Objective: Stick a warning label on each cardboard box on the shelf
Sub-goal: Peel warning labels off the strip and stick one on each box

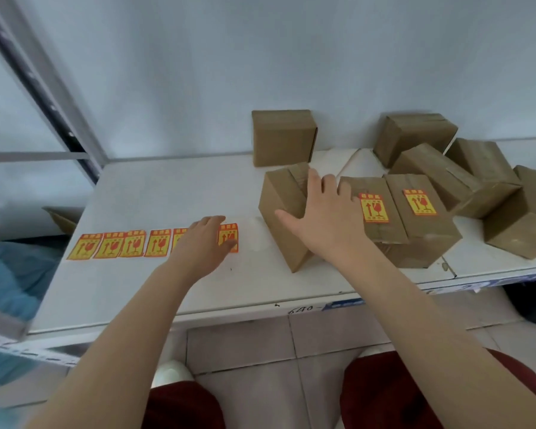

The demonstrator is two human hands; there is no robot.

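Labels [132, 244] lie flat in a row on the white shelf [167, 193], near its front edge and left of the boxes. Each one is yellow with a red rim, red arrows and a red glass picture. The small words on them are too blurry to read.

The left hand [203, 243] lies over the right part of the row. It hides half of one label, and I cannot tell if another lies under the palm. Its fingers are out flat, with the tips touching the end label [228, 235]. Its grip is loose and holds nothing.

The right hand [322, 218] rests on top of a plain box [276, 205] that has no label on the sides that show. The fingers are spread wide and the thumb lies on the box's near side, so this grip is loose too.

Just right of it stand two boxes side by side, the near box [369, 184] and the far box [440, 230]. Each has a label stuck on top. The hand hides a corner of the near box.

One box [283, 137] stands by the wall. A pile of brown boxes [430, 171] leans together at the right, and the picture's edge cuts off the last one.

Below are floor tiles [260, 345], red knees [393, 394] and a white shoe [171, 373]. Something blue [10, 280] at the left is too blurry to make out.
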